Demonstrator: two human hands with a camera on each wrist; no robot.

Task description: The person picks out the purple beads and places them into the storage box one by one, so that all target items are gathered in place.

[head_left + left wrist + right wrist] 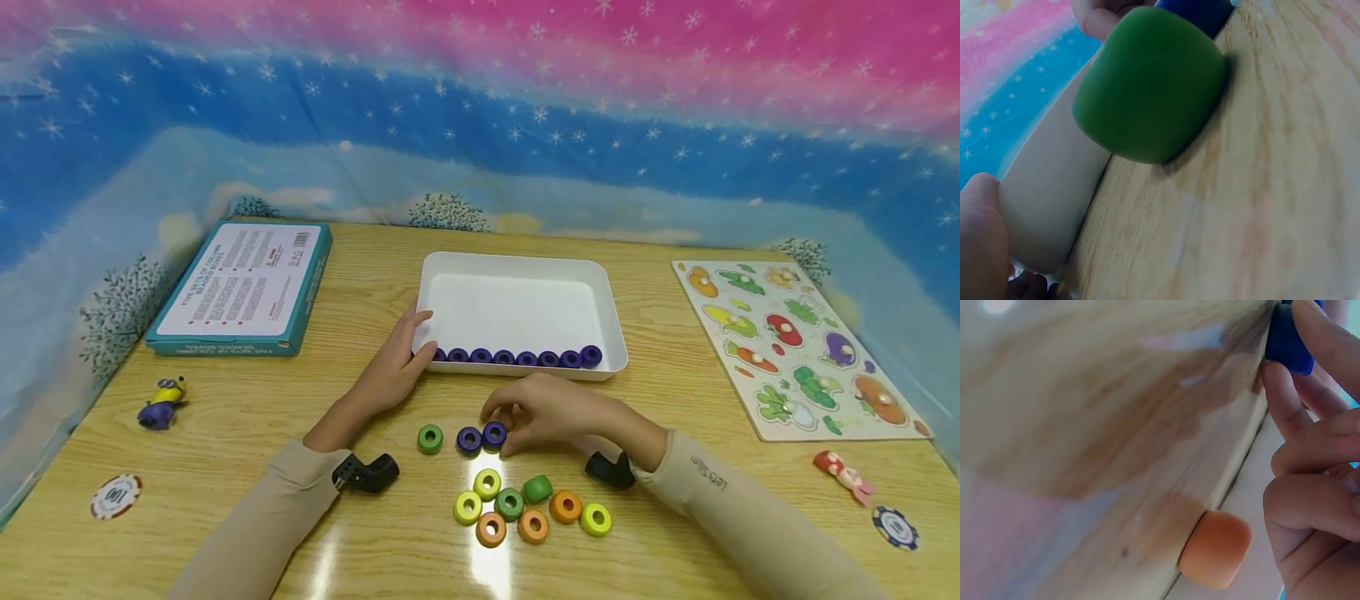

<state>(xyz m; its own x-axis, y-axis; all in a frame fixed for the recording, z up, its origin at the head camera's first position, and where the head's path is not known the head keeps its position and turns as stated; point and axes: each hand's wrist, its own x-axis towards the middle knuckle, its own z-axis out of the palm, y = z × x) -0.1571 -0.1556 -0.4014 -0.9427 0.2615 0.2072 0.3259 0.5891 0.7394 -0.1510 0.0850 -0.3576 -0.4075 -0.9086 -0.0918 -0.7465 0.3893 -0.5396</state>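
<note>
My left hand (pixel 396 362) holds the left wall of a shallow white tray (pixel 517 265), thumb over its front corner. Along the tray's near side lies a row of several dark purple beads (pixel 504 357). In front of the tray, my right hand (pixel 558 408) pinches a purple bead (pixel 494 435) between thumb and finger; the right wrist view shows this bead as blue (pixel 1291 344). Just left of it sits another purple bead (pixel 469 441). Farther left stands a green bead (pixel 430 439), which looms large in the left wrist view.
Nearer me lie several loose beads, among them a yellow one (pixel 468 507) and an orange one (pixel 533 526). A teal box (pixel 240 279) lies at the back left, a vegetable puzzle board (pixel 802 350) at the right. Small toys and poker chips (pixel 116 497) lie toward both sides.
</note>
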